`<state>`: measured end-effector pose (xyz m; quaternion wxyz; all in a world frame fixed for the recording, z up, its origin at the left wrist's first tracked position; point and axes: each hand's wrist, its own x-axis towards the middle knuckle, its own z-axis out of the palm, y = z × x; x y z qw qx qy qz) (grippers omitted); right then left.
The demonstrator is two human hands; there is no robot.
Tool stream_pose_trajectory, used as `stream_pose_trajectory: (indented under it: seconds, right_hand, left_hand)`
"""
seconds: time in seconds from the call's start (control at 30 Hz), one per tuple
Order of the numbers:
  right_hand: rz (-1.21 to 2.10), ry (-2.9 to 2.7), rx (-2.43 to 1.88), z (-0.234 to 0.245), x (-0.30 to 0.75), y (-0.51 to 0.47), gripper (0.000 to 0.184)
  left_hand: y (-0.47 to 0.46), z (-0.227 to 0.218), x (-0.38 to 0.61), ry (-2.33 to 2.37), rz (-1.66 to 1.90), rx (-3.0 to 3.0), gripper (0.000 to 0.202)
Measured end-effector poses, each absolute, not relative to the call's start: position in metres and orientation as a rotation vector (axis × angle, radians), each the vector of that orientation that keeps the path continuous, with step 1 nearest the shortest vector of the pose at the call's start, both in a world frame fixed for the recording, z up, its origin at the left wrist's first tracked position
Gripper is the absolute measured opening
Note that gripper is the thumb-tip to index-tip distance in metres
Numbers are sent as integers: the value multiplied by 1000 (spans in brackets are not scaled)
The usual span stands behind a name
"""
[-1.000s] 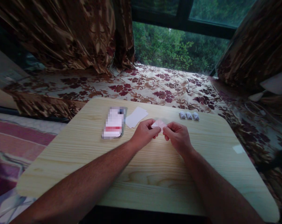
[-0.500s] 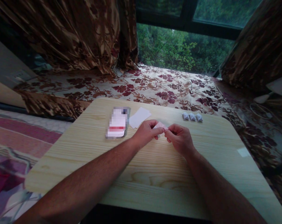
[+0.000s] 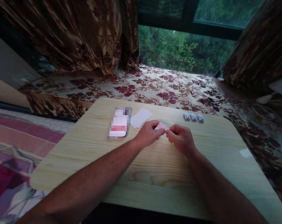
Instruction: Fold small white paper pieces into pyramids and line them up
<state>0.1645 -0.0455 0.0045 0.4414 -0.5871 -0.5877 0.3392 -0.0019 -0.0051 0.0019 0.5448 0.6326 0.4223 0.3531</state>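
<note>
A small piece of pale pinkish folded paper [image 3: 162, 126] is held between both hands above the middle of the wooden table. My left hand [image 3: 149, 133] pinches its left side, the thumb lying across the front. At the right edge, my right hand [image 3: 181, 137] grips it between thumb and fingertips. The fingers cover much of the paper, so its exact folds cannot be made out. Beyond my left hand lie several flat white paper sheets [image 3: 141, 117], loosely overlapping. Three small folded white paper shapes [image 3: 193, 117] with raised points stand in a row past my right hand.
A smartphone [image 3: 118, 123], its surface blurred, lies left of the sheets on the wooden table [image 3: 103, 165]. A small white scrap [image 3: 245, 152] sits near the right edge. Behind the table is a ledge with floral cloth [image 3: 155, 85], under a window with curtains.
The view has shifted slightly, moving everything a little to the right. Both hands keep their pinch on the paper, with a little more of it showing between them.
</note>
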Motion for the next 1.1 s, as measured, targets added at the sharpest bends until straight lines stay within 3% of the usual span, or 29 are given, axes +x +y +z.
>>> stream_pose_trajectory:
  seconds: [1.1]
  right_hand:
    - [871, -1493, -1401, -1, 166, -45, 13]
  left_hand:
    - [-2, 0, -3, 989, 749, 1463, 18]
